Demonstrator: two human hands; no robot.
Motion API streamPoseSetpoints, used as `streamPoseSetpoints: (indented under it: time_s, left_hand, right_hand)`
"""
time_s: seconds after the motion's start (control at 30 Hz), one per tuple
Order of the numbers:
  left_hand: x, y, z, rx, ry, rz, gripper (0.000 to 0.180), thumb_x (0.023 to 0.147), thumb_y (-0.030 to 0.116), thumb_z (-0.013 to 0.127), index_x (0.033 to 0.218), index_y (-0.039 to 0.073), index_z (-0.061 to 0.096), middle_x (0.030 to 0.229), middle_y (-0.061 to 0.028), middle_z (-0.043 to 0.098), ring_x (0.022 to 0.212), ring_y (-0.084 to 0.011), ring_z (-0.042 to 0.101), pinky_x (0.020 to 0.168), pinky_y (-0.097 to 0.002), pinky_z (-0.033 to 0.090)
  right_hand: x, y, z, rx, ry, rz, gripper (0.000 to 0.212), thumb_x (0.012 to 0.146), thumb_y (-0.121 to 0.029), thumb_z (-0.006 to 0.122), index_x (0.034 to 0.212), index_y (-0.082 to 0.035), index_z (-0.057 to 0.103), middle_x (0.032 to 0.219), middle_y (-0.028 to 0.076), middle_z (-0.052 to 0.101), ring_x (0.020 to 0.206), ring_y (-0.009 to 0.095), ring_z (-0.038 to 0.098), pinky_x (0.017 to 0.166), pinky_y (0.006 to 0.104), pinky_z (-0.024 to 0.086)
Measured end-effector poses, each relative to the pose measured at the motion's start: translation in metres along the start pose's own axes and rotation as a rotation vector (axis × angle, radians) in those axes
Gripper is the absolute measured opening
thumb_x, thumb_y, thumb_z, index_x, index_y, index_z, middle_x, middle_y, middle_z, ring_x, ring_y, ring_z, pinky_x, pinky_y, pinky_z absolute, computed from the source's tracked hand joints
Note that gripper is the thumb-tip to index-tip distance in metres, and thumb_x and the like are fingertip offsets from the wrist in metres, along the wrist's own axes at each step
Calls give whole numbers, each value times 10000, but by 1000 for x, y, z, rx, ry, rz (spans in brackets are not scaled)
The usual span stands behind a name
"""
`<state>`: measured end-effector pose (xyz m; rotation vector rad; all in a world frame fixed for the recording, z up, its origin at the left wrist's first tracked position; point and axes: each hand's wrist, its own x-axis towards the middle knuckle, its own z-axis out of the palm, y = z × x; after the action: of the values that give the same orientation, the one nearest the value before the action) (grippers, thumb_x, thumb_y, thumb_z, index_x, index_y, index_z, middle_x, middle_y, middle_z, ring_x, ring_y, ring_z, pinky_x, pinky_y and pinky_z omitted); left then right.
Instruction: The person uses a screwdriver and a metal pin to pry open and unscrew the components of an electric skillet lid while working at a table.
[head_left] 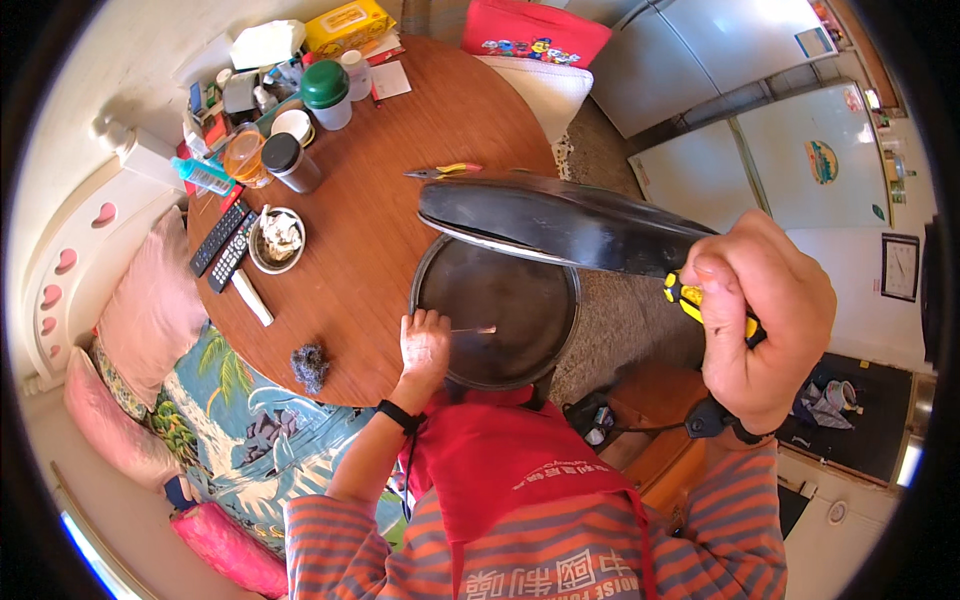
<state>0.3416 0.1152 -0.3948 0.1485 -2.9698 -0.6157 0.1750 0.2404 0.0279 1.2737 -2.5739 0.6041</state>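
Nearest you, your right hand (pixel 768 320) is closed around a yellow-and-black handle (pixel 684 293), its fingers beside the end of a dark curved piece (pixel 565 222) tilted nearly edge-on. Lower down, your left hand (pixel 425 345) is at the left rim of a round dark pan (pixel 505 290); whether it grips the thin stick (pixel 472 330) beside it, I can't tell. Farther off, pliers (pixel 445 171) lie on the table (pixel 370 230).

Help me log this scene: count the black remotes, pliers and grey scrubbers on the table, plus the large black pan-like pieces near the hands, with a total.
Black remotes: 2
Pliers: 1
Grey scrubber: 1
Black pan-like pieces: 2
Total: 6
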Motion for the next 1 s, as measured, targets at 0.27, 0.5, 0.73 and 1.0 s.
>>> streamPoseSetpoints:
  time_s: [0.27,0.5,0.73,1.0]
  left_hand:
    - [0,2,0,59,-40,39,32,746,116,621,773,99,619,828,-82,575,870,-257,561,805,-386,420]
    - [2,4,4,88,-124,64,34,755,105,612,782,90,624,851,-89,589,891,-265,573,823,-376,425]
    - [13,4,-20,-10,-79,-4,41,773,107,622,801,76,619,868,-102,597,908,-281,582,798,-408,451]
    - [48,-4,-59,-331,154,-92,127,788,60,713,885,34,634,859,-125,614,814,-321,618,704,-410,513]
  right_hand:
    - [0,6,-3,-24,-36,-41,66,847,-15,605,795,19,584,693,93,597,553,186,514,528,274,404]
    - [-1,6,-2,-13,-8,-77,91,827,-29,627,753,15,597,675,99,589,535,193,501,504,284,377]
    - [1,14,-4,-6,-11,-71,89,828,-32,623,774,34,600,676,97,580,540,201,492,513,287,375]
    - [4,16,1,84,61,-19,117,874,-30,569,802,61,555,677,113,546,588,185,491,548,281,376]
